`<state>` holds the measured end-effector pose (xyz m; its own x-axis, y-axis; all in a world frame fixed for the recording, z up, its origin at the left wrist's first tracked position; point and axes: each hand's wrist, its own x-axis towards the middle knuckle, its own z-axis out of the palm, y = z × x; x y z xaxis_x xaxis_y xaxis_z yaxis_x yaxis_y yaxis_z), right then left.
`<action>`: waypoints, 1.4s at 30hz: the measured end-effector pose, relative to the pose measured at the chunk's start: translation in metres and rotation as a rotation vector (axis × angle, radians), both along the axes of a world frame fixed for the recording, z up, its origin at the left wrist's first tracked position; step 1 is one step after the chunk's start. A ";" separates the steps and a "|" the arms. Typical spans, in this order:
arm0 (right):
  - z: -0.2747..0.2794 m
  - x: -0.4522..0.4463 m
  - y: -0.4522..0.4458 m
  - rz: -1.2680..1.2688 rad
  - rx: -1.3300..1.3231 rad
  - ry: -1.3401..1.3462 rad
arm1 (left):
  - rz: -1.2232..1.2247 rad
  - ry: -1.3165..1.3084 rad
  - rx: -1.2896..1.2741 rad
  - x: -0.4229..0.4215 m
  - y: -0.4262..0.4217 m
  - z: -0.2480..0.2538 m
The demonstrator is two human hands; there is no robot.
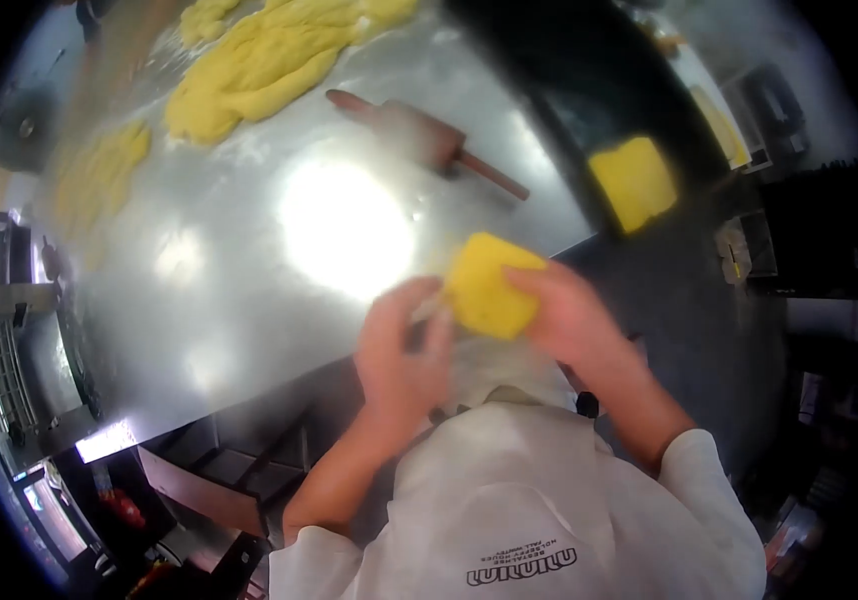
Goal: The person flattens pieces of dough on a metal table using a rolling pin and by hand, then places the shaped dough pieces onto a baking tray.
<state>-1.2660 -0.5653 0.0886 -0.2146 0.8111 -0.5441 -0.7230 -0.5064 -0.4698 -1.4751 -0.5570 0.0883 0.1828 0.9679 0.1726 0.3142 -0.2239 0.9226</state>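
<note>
A flat, roughly square piece of yellow dough (pixel 484 282) is held up in front of my apron, close to the near edge of the metal table. My right hand (pixel 571 312) grips its right side, thumb on top and the other fingers underneath. At its left edge, my left hand (pixel 401 345) has curved fingers pinching at the rim; motion blurs these fingertips. A brown rolling pin (pixel 419 135) lies on the table beyond the dough piece. Farther back, a large mass of yellow dough (pixel 254 75) rests on the table.
The shiny metal table (pixel 249 330) carries another lump of dough (pixel 104 175) at the left. Right of it, a flat yellow dough piece (pixel 635 182) lies on a dark surface (pixel 589 90). Metal equipment (pixel 24 365) stands at the far left. Part of a person (pixel 139 45) shows at the back left.
</note>
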 end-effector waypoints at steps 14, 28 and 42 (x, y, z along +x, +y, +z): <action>0.024 0.108 0.043 0.031 0.123 -0.572 | -0.304 -0.502 -1.025 0.111 0.150 0.002; 0.007 0.330 0.067 -0.147 -0.079 -1.278 | -0.795 -0.141 -0.610 0.401 0.256 -0.026; -0.016 0.441 0.063 0.256 -0.246 -1.525 | -0.907 0.092 -0.623 0.534 0.247 -0.075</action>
<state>-0.8250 -0.5027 0.0725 0.5285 0.7025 -0.4766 0.4541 -0.7083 -0.5405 -0.9416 -0.3101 0.0130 0.8559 0.3811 -0.3496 0.3417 0.0905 0.9354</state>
